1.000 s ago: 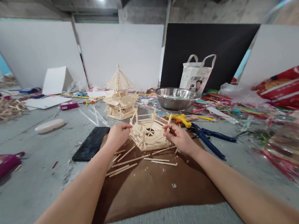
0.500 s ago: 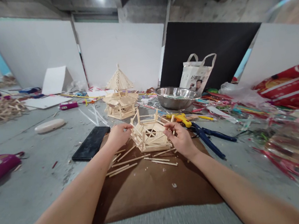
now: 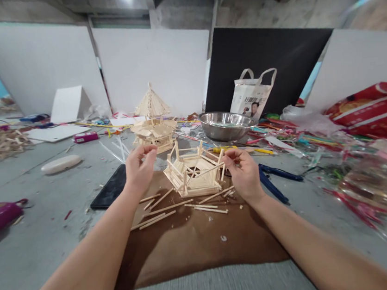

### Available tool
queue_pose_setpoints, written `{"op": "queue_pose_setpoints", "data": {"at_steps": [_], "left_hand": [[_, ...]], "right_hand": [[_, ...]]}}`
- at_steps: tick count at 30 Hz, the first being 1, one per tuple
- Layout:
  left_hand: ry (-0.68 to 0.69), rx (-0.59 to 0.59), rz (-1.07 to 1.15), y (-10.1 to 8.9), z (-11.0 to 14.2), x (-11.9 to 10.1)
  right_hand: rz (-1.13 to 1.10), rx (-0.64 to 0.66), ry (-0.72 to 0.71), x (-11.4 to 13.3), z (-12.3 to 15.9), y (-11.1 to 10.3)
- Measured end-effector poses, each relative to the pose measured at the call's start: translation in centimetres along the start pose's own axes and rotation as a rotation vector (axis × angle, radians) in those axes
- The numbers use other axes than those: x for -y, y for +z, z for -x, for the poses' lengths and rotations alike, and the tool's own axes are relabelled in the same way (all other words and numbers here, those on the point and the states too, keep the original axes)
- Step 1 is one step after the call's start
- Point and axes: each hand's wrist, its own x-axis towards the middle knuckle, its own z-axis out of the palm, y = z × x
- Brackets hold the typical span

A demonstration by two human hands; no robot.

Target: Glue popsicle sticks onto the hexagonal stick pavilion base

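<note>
A six-sided frame of thin wooden sticks [image 3: 201, 188], with short upright posts, sits on a brown sheet [image 3: 205, 246]. My right hand [image 3: 245, 174] is at its right corner post, thumb and index finger pinched at the end of a thin wooden stick [image 3: 207, 172] that slants across the frame. My left hand [image 3: 140, 169] is raised off the frame's left side, fingers loosely bent and thumb a little apart, with nothing visible in it. Several loose sticks [image 3: 158, 219] lie in front of the frame. Behind stands a stick pavilion [image 3: 154, 131] with a pointed roof.
A black phone [image 3: 109, 189] lies beside my left wrist. Blue-handled pliers [image 3: 273, 182] and a yellow glue gun [image 3: 227, 149], partly hidden, are near my right hand. Farther back are a metal bowl [image 3: 228, 129], a white bag [image 3: 251, 99] and coloured scraps. A purple glue gun [image 3: 2, 218] lies left.
My left hand has left the frame's left side, moving up and left. My right hand has shifted slightly right, staying by the corner post. The view has turned a little.
</note>
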Motion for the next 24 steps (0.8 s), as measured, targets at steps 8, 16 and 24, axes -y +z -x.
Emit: {"op": "queue_pose_setpoints", "data": {"at_steps": [8,16,24], "left_hand": [[0.557,0.423,-0.042,0.2,1.6,-3.6],[0.540,0.567,-0.096,1.4,2.6,-3.4],[0.508,0.515,-0.112,1.7,2.6,-3.0]], "right_hand": [[-0.180,0.003,0.141,-0.9,0.4,0.3],[-0.145,0.047,0.113,0.3,1.2,0.5],[0.112,0.217,-0.141,-0.4,1.1,0.0]]}}
